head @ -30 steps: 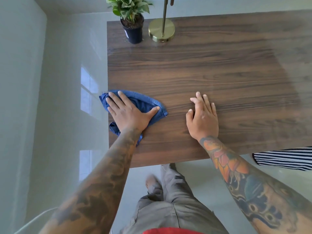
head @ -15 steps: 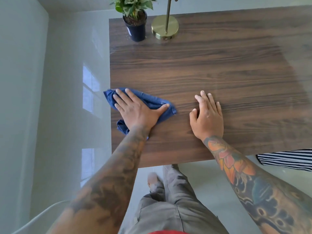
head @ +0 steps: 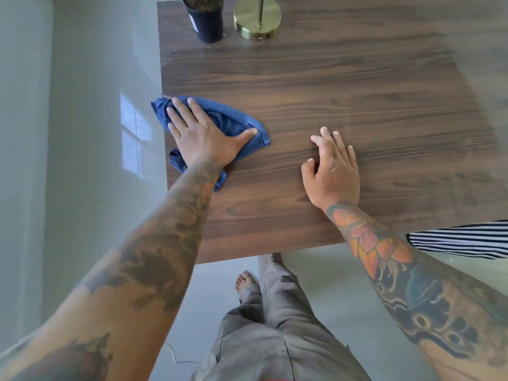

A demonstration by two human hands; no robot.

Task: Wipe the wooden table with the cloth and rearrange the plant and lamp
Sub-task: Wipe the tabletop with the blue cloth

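Blue cloth lies flat under left hand, seemingly pressed.

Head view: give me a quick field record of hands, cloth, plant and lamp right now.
left hand: left hand pressed flat, fingers spread, on the crumpled blue cloth
right hand: right hand resting on the bare dark wooden table, holding nothing
cloth position: at the table's left edge, a corner overhanging
plant: black plastic pot at the far left corner, foliage cut off by the frame
lamp: round brass lamp base just right of the pot, apart from it
other: striped fabric at the near right edge
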